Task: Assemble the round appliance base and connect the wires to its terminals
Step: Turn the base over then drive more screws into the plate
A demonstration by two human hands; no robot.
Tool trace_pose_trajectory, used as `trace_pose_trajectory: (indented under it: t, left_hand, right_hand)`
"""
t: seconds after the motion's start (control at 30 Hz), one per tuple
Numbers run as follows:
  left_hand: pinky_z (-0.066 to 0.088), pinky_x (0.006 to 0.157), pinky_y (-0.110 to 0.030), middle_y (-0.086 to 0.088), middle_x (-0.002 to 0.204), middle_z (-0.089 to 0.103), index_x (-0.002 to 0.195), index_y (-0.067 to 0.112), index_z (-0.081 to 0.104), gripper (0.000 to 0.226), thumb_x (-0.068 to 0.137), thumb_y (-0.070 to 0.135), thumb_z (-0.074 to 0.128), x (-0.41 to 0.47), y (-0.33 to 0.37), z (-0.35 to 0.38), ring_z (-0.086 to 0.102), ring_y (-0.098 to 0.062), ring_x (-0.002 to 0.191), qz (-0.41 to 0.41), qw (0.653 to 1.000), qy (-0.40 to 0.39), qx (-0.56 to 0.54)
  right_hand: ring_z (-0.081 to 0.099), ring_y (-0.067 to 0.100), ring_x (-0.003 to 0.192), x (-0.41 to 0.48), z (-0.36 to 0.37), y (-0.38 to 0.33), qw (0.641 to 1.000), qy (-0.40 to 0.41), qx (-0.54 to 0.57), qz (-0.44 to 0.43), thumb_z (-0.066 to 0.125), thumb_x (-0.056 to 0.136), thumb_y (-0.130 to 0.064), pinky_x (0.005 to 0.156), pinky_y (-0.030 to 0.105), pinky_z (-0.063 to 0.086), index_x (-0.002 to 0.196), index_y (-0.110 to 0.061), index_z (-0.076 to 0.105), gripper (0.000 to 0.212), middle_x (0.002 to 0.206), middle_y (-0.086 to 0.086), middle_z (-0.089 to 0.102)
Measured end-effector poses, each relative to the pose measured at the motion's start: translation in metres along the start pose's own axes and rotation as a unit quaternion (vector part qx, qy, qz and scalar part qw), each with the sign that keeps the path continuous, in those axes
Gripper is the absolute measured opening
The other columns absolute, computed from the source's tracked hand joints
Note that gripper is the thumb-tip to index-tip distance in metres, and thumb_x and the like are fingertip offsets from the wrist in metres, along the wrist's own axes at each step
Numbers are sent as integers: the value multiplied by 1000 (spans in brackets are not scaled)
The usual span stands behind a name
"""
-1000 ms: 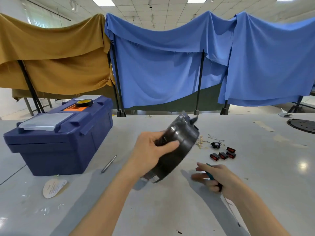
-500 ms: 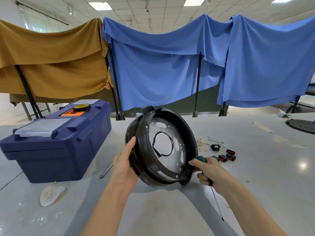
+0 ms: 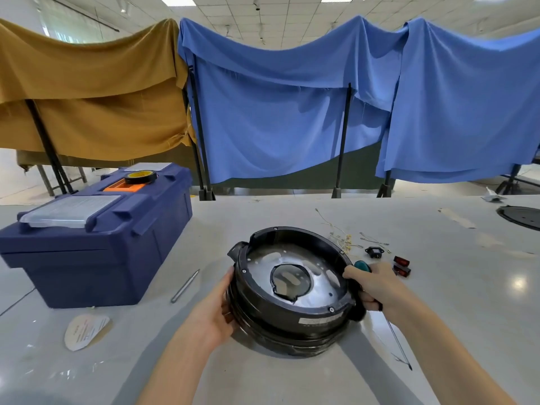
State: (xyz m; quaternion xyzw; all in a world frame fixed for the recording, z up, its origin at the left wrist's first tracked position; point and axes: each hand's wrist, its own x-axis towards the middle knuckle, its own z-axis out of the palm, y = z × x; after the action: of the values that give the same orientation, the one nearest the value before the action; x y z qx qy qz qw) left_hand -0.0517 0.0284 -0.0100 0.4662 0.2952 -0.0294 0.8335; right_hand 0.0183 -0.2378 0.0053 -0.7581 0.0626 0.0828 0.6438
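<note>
Grey tabletop [image 3: 277, 381]. Left hand [image 3: 214, 312] fingers curl round the round base [image 3: 292, 320] at its left wall. Right hand [image 3: 377, 287] thumb hooks the right rim, other fingers clenched on a screwdriver [image 3: 362, 266]. Base sits flat, centre. Wires [image 3: 342, 239] and switches [image 3: 401, 266] near, right; toolbox [image 3: 87, 258] well apart, left.

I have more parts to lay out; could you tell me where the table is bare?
Bare: the table nearest you, in front of the round base; also behind it, between toolbox and wires. Crowded: right of it, among wires, socket and red switches.
</note>
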Motion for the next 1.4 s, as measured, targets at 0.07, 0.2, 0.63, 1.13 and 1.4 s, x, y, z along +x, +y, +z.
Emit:
trace_pose_trajectory:
  t: [0.07, 0.2, 0.63, 1.13, 1.4]
  left_hand:
    - [50, 61, -34, -15, 96, 68, 97, -2, 63, 52, 80, 45, 73, 3, 0, -2, 64, -26, 87, -2, 999, 10, 40]
    - [50, 61, -36, -16, 85, 68, 89, 0, 61, 42, 85, 41, 70, 9, 2, -5, 64, -28, 82, -1, 997, 9, 80]
    - [50, 41, -28, -19, 58, 67, 91, -8, 57, 68, 92, 59, 49, 2, 15, -12, 64, -31, 44, 56, 914, 67, 397]
    - [52, 64, -33, -14, 71, 67, 85, 3, 65, 36, 103, 28, 46, 7, 46, -23, 63, -29, 59, 230, 784, 171, 551]
    - [38, 95, -25, -2, 130, 63, 135, 17, 56, 40, 102, 35, 46, 33, 24, 25, 54, -20, 123, 361, 767, 2, 530]
  right_hand:
    - [18, 13, 37, 2, 0, -2, 1000, -2, -16, 0, 62, 86, -6, 38, 16, 16, 61, -17, 32, 40, 44, -2, 24]
    - [20, 13, 38, 5, 0, -6, 999, -4, -39, 9, 63, 84, -6, 38, 17, 17, 61, -15, 34, 38, 43, -1, 26]
    - [22, 13, 36, 11, -4, -13, 995, -24, -91, 20, 64, 85, -7, 37, 18, 18, 70, -14, 33, 36, 45, -2, 25]
    - [18, 15, 40, 22, -9, -13, 987, -77, -139, -4, 69, 86, -13, 38, 17, 15, 66, -13, 33, 40, 48, -1, 22]
    - [23, 14, 39, 27, -17, -11, 992, -61, -108, -12, 74, 85, -35, 36, 19, 20, 76, 1, 49, 44, 61, 10, 42]
